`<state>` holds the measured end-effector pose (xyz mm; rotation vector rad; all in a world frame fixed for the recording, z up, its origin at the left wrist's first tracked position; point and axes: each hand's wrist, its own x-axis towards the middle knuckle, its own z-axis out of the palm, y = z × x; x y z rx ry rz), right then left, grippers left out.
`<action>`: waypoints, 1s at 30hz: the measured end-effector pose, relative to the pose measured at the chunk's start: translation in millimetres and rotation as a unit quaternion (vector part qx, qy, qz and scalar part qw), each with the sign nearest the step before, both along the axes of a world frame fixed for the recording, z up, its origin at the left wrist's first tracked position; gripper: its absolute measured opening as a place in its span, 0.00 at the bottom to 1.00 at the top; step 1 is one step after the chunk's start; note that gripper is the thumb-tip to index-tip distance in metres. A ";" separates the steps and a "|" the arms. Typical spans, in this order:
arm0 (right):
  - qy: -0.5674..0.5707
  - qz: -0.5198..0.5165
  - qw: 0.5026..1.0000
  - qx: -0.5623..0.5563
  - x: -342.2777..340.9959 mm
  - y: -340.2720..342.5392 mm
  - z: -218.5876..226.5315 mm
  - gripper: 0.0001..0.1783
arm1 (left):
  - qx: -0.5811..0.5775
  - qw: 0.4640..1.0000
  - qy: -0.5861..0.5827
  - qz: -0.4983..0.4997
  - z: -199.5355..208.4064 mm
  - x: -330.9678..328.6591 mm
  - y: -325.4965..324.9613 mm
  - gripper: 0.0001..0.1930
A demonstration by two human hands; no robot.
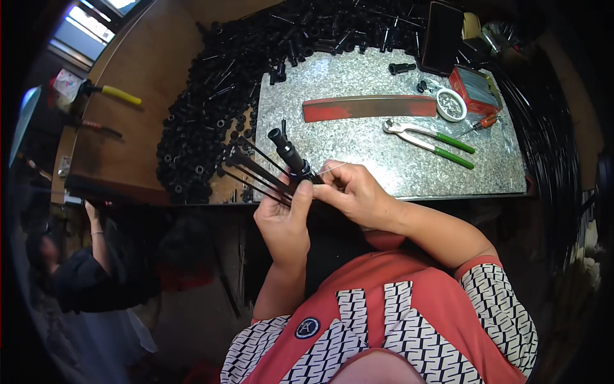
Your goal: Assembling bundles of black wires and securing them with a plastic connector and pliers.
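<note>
My left hand [286,221] is closed around a bundle of flat, thin black rods [259,174] that fan out toward the upper left. Rising among them is a black tubular part [288,152] with a hollow, flared end, tilted up and to the left. My right hand [358,195] is pinched at the lower end of this part, close against my left thumb. A thin pale wire [334,168] shows by its fingers; where it runs between them is hidden. Both hands are over the near edge of the speckled stone slab [358,150].
Black plastic parts [211,96] are heaped left and behind the slab. On it lie a red-brown strip [368,107], green-handled pincers [432,142], a white bowl [451,104] of small metal pieces and a red box [473,89]. Long black rods [543,134] hang right. Another person [96,269] is at left.
</note>
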<state>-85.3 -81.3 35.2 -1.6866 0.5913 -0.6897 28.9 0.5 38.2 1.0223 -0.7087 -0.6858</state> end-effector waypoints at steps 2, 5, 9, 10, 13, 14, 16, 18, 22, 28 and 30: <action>-0.010 0.013 1.000 -0.012 -3.2 5.6 -1.1 0.18 | -0.005 1.000 0.001 0.028 2.4 -2.3 2.3 0.14; -0.024 0.030 0.999 -0.025 -11.3 10.9 -0.6 0.18 | -0.008 1.000 -0.024 0.019 8.3 -8.4 9.7 0.10; -0.011 0.053 0.998 0.042 -19.4 22.4 6.3 0.16 | 0.006 0.994 -0.102 0.033 6.1 -6.2 22.1 0.08; -0.015 0.052 0.998 0.040 -21.2 23.8 8.3 0.16 | 0.005 0.994 -0.106 0.032 6.8 -6.1 23.9 0.08; 0.002 0.080 0.992 0.093 -25.2 24.2 12.4 0.15 | -0.051 0.997 -0.043 -0.031 5.6 -2.0 28.2 0.09; -0.001 0.077 0.993 0.092 -25.7 25.0 13.6 0.15 | -0.052 0.997 -0.045 -0.034 3.8 0.5 29.4 0.09; -0.016 0.108 0.984 0.142 -26.7 28.0 17.1 0.15 | -0.053 0.995 -0.039 -0.080 2.4 6.0 34.1 0.10; -0.022 0.126 0.981 0.146 -28.5 28.8 18.8 0.14 | -0.057 0.992 -0.046 -0.107 4.8 12.1 37.9 0.11; -0.042 0.146 0.973 0.175 -31.1 33.4 16.5 0.14 | -0.064 0.977 -0.036 -0.198 4.8 23.9 41.3 0.15; -0.053 0.139 0.973 0.176 -41.8 41.4 15.8 0.14 | -0.045 0.945 -0.058 -0.320 8.7 30.4 38.9 0.16; -0.068 0.094 0.982 0.150 -37.9 38.8 7.9 0.14 | -0.023 0.969 -0.009 -0.247 11.5 7.2 39.6 0.17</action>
